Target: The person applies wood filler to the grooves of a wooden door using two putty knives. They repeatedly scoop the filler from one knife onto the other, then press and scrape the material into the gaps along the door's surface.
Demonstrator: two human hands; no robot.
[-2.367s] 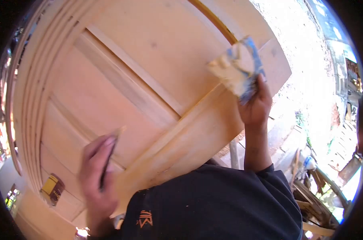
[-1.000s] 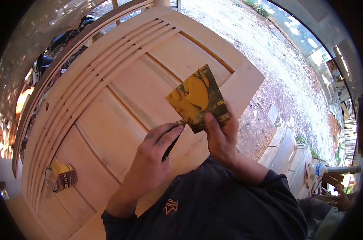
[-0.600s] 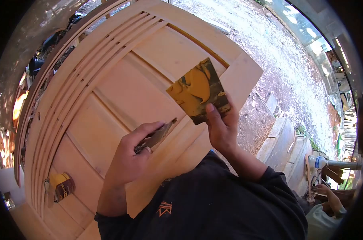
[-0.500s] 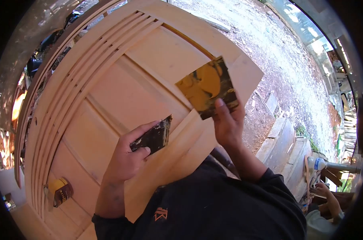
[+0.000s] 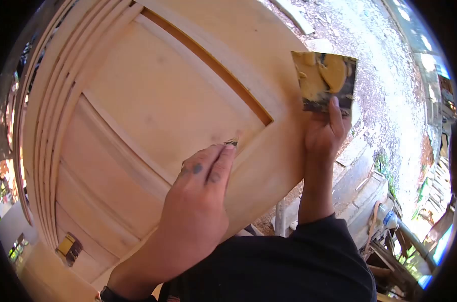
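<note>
My left hand (image 5: 203,186) is closed on a dark spreader (image 5: 231,143), of which only a small edge shows beyond the fingertips. It is at the surface of a large wooden panel (image 5: 138,65) with raised mouldings and a long slot; whether the spreader touches it I cannot tell. Over the panel's right edge, my right hand (image 5: 327,132) holds a square dark plate (image 5: 328,80) smeared with yellow-brown paste, the thumb on its lower edge.
A small yellow and brown can (image 5: 69,248) rests on the panel at the lower left. Pale boards (image 5: 357,186) and a clear bottle (image 5: 388,218) are at the lower right. Gravelly ground (image 5: 369,65) lies beyond the panel.
My left hand has moved right and turned knuckles up, so the spreader is mostly hidden. My right hand has moved right with the plate. The view has shifted, and the other person is out of view.
</note>
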